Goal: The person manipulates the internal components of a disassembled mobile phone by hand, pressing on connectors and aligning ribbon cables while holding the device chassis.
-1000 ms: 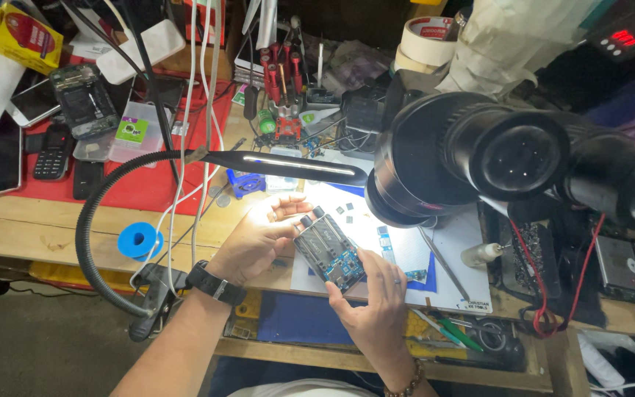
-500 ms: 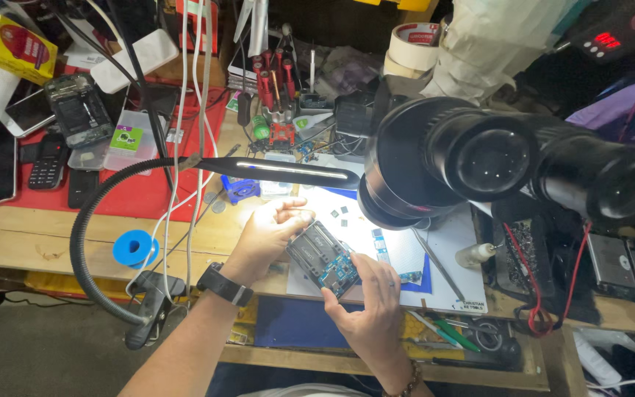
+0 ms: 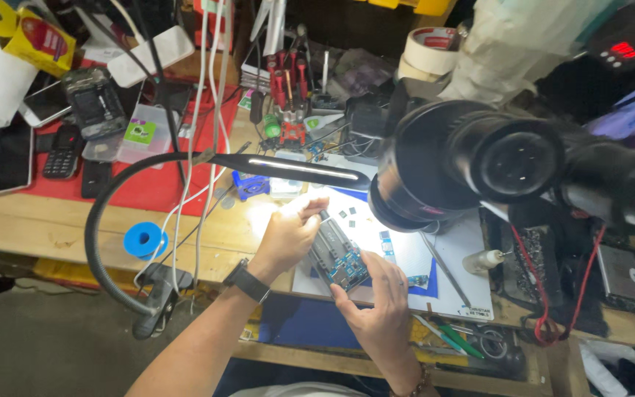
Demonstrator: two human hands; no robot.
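Observation:
A small blue and grey circuit board point(image 3: 337, 257) is held above a white work mat point(image 3: 450, 254) on the wooden bench. My left hand point(image 3: 288, 235), with a black watch on the wrist, grips the board's far left end under the bright lamp light. My right hand point(image 3: 382, 309) holds the board's near end from below, thumb on its edge. Several tiny loose chips point(image 3: 353, 213) lie on the mat just beyond the board.
A black microscope head point(image 3: 472, 165) hangs over the mat at right. A flexible clamp lamp point(image 3: 288, 167) arcs from the bench edge. Phones point(image 3: 60, 151) on a red mat at left, a blue tape roll point(image 3: 145, 240), screwdrivers point(image 3: 288, 88), masking tape point(image 3: 428, 50), tweezers point(image 3: 446, 268).
The view has shifted slightly. Both hands keep hold of the board, and it sits a little lower and nearer to me than a second ago.

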